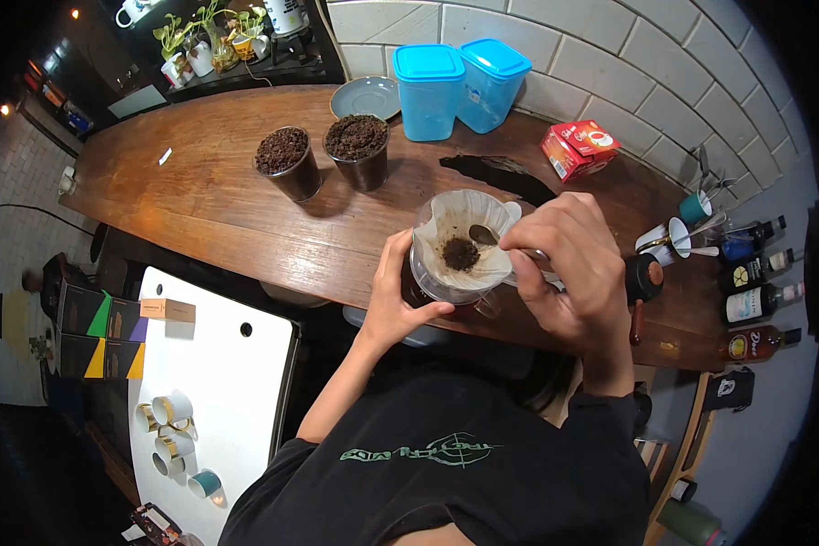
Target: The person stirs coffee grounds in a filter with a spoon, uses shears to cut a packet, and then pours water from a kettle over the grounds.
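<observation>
A clear coffee dripper (421, 270) lined with a white paper filter (441, 223) stands near the front edge of the wooden counter. Dark coffee grounds (460, 255) lie in the bottom of the filter. My left hand (396, 296) curves around the near left side of the dripper, fingers and thumb against it. Pinched in my right hand (569, 264) is a spoon (483, 235), its bowl over the filter just above the grounds. Part of the spoon's handle is hidden by my fingers. What the dripper rests on is mostly hidden.
Two cups of dark grounds, a left cup (291, 168) and a right cup (358, 153), stand behind the dripper. Farther back are a grey plate (366, 96), blue-lidded containers (428, 100) and a red box (581, 148). Bottles (746, 305) line the right end.
</observation>
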{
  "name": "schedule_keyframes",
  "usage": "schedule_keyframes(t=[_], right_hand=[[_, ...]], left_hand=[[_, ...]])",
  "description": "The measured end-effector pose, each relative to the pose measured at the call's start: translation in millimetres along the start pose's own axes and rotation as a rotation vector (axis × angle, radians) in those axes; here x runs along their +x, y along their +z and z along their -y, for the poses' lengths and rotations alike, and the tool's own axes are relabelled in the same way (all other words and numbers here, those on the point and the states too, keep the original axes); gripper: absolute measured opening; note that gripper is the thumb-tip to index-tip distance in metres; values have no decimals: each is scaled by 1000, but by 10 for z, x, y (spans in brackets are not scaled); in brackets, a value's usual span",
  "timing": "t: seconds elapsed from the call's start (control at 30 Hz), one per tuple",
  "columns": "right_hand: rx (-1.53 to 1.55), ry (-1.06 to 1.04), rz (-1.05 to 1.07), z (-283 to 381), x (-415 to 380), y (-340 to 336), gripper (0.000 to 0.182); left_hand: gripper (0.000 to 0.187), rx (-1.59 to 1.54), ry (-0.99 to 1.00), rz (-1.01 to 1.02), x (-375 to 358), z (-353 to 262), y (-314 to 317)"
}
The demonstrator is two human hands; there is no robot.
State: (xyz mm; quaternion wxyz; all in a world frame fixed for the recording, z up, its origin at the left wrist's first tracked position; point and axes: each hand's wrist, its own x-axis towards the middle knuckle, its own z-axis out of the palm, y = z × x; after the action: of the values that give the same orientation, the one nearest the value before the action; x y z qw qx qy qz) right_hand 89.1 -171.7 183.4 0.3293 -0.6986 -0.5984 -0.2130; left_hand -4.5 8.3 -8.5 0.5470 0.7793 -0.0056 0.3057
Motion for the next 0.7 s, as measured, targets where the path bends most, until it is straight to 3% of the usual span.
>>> schedule_keyframes(t=[0.3, 0.47, 0.7], right_hand=[[50, 54, 78, 20, 103, 191, 13], [144, 176, -9, 33, 79, 158, 12], [147, 96, -36, 93, 52, -11, 13]], left_hand=[[105, -6, -10, 19, 16, -39, -26], [105, 15, 11, 13, 23, -43, -27], [105, -39, -13, 24, 18, -5, -22]])
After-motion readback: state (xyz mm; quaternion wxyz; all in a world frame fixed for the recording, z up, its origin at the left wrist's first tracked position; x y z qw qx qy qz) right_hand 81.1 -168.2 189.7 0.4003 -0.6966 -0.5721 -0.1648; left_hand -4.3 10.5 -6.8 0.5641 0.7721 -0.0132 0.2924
